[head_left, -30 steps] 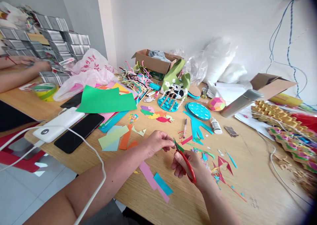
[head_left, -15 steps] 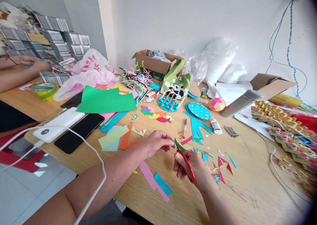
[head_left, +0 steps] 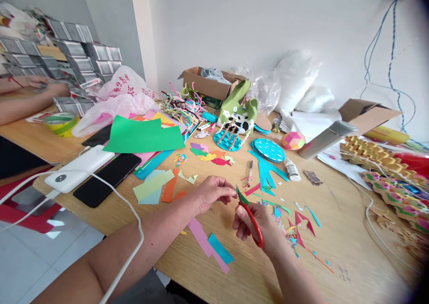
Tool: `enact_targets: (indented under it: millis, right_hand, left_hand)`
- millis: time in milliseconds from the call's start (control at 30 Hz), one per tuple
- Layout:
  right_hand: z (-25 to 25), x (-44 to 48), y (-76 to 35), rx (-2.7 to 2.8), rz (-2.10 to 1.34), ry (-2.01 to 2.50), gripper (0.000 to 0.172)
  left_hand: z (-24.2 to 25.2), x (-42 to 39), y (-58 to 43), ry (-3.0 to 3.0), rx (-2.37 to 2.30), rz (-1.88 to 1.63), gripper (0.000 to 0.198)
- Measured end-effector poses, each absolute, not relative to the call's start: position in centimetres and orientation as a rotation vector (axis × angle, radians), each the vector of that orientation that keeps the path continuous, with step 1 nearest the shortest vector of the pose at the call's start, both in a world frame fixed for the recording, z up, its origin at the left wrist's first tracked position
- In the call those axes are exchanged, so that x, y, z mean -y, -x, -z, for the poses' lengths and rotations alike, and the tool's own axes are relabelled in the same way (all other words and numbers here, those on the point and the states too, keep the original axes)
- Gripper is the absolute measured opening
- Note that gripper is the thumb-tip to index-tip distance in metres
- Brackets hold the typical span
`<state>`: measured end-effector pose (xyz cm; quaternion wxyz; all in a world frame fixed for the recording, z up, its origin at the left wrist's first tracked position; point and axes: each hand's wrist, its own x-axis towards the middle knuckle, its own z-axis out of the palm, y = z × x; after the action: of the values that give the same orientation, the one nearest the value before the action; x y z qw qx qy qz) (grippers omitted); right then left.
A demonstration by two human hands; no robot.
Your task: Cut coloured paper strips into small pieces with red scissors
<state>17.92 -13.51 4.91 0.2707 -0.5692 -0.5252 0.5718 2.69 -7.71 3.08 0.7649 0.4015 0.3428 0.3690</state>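
Red-handled scissors are gripped in my right hand, blades pointing up and away from me. My left hand pinches a small piece of green paper right at the blades; most of that piece is hidden by fingers and scissors. Past my hands lies a group of cut paper fish in several colours. To the right of my right hand, paper scraps are scattered. Strips of pink paper and blue paper lie below my left wrist.
A large green sheet tops a paper stack beside a black phone and a white power bank. A white cable loops over my left forearm. Behind are blue discs, a glue bottle and a thermos. Another person's hands work at far left.
My right hand and the scissors have shifted very slightly left, and the blades have moved a little against the green paper. My left hand stays almost still.
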Motion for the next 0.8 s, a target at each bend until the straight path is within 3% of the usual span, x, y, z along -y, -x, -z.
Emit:
enact_targets:
  millis: [333,500,800]
  right_hand:
    - [-4.9,13.4,-18.9,1.618,-1.676,1.381,0.047]
    - [-5.6,13.7,-19.7,1.627,-1.736,1.255,0.050]
    - [-5.1,13.0,-20.0,1.589,-1.659,1.528,0.052]
  left_hand:
    - [-2.7,6.3,-2.3,-1.024,-1.009,-1.066,0.015]
    - [-2.3,6.1,-2.2,-1.370,-1.088,-1.032,0.011]
    - [-2.5,6.3,-2.0,-1.501,-0.902,-0.873,0.011]
